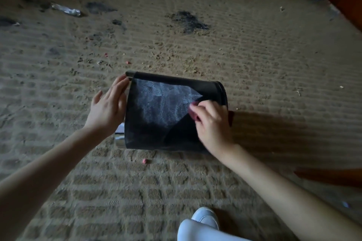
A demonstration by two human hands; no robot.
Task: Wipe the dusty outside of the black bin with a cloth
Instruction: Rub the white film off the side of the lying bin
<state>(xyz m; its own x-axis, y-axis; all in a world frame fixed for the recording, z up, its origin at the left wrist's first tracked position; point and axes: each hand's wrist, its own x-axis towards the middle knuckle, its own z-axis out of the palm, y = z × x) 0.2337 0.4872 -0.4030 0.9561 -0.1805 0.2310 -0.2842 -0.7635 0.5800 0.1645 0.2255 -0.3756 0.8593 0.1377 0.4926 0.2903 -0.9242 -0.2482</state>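
Head view: dusty cylindrical black bin (156,103)

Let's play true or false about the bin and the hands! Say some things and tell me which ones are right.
1. The black bin lies on its side on the carpet. True.
2. The right hand holds a blue sponge. False: it pinches a pinkish cloth against the bin.
3. The left hand lies open against the bin's left end. True.
4. The bin's side is clean all over. False: a pale dusty patch shows in the middle of it.
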